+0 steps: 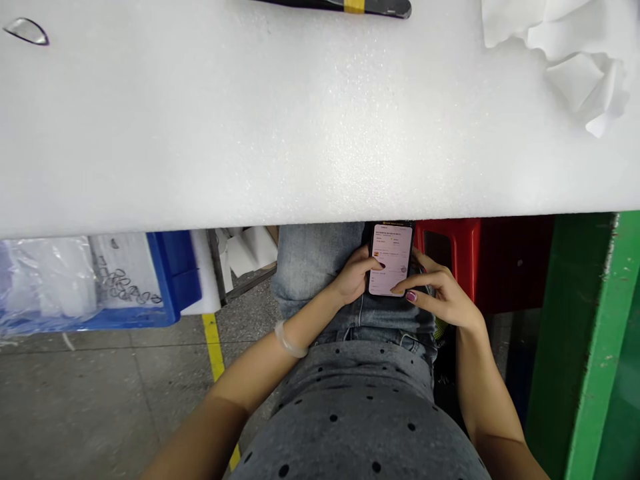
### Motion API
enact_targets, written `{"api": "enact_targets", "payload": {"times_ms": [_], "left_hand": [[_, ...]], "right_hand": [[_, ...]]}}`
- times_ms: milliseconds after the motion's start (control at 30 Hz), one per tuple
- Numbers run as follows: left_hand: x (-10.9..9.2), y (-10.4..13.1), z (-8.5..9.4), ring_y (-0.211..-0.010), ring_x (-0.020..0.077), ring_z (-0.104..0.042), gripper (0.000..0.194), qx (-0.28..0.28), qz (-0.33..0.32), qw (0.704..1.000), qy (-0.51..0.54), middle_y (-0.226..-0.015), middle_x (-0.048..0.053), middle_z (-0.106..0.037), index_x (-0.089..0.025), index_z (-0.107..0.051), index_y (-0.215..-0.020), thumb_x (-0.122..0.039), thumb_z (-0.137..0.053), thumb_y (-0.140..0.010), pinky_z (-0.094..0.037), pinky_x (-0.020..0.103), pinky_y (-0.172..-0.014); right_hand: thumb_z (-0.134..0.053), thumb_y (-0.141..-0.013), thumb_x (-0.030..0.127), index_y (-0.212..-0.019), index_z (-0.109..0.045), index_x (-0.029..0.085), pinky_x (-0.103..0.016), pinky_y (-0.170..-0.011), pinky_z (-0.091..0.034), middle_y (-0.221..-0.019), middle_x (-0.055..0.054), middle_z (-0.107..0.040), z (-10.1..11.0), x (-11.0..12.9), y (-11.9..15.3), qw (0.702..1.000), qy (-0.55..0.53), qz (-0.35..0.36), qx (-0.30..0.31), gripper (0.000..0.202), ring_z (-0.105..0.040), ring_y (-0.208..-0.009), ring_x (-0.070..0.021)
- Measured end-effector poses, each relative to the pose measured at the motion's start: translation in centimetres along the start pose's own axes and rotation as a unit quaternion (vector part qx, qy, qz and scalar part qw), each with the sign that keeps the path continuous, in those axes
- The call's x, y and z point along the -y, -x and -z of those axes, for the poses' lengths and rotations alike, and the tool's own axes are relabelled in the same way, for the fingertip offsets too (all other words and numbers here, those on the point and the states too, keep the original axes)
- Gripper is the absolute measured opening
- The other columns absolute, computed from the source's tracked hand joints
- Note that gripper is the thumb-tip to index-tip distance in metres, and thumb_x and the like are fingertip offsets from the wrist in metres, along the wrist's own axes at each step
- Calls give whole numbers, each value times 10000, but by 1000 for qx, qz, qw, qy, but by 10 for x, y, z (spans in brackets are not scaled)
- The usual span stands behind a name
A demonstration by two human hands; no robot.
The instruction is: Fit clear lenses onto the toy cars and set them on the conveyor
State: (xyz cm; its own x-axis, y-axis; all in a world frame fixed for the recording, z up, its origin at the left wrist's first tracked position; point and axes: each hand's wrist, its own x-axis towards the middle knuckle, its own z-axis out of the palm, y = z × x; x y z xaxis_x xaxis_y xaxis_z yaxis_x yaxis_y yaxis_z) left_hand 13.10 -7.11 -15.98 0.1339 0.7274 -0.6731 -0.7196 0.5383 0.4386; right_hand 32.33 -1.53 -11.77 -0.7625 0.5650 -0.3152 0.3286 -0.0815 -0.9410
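Note:
A black smartphone (393, 250) with a lit, light-coloured screen lies upright over my lap, just below the near edge of the white foam-covered table (225, 133). My left hand (356, 275) grips the phone's left side, its thumb lying over the screen. At the phone's right side is my right hand (440, 290), fingers apart, with a fingertip at the lower part of the screen and other fingers by the phone's right edge. The phone's top end is close to the table edge.
Black tweezers (330, 5) with yellow tape lie at the table's far edge. Crumpled white sheets (580, 67) are at upper right, a small clear lens-shaped piece (26, 31) at upper left. A blue tray (175, 280) stands left, a red stool (463, 253) and green post (590, 333) right.

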Motion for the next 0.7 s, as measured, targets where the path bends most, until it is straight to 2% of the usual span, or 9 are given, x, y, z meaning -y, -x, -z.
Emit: {"api": "enact_targets", "payload": {"times_ms": [200,367,533,700], "left_hand": [[2,-1,2,-848,216,-620,371,4,-7,1000,-2,-852,7,-731,-179,-690,-918,-156,-665,-548,-441,339,-805],[2,-1,2,-826,207,-621,357,1,-7,1000,6,-856,0,-733,-182,-703,-900,-153,-670,-545,-449,335,-792],[2,-1,3,-813,197,-623,351,4,-10,1000,-2,-850,-3,-736,-185,-710,-902,-153,-662,-556,-457,327,-783],[1,-1,2,-804,197,-607,356,1,-8,1000,-3,-836,-1,-729,-185,-710,-903,-159,-669,-551,-440,324,-763]], "right_hand": [[-670,-922,407,-1018,-814,301,-499,-1145,-419,-1451,-52,-548,-1,1,-1,1000,18,2,0,203,-413,-1442,-345],[-670,-924,402,-1026,-812,308,-486,-1097,-453,-1409,-63,-558,0,0,-2,1000,7,3,4,198,-503,-1352,-320],[-667,-926,411,-1030,-808,320,-488,-1115,-427,-1477,-36,-516,-1,0,-2,1000,-8,5,0,198,-438,-1413,-329],[-666,-926,411,-1036,-806,334,-482,-1117,-429,-1474,-22,-525,-2,-1,-2,1000,-10,1,0,194,-446,-1407,-323]]}}
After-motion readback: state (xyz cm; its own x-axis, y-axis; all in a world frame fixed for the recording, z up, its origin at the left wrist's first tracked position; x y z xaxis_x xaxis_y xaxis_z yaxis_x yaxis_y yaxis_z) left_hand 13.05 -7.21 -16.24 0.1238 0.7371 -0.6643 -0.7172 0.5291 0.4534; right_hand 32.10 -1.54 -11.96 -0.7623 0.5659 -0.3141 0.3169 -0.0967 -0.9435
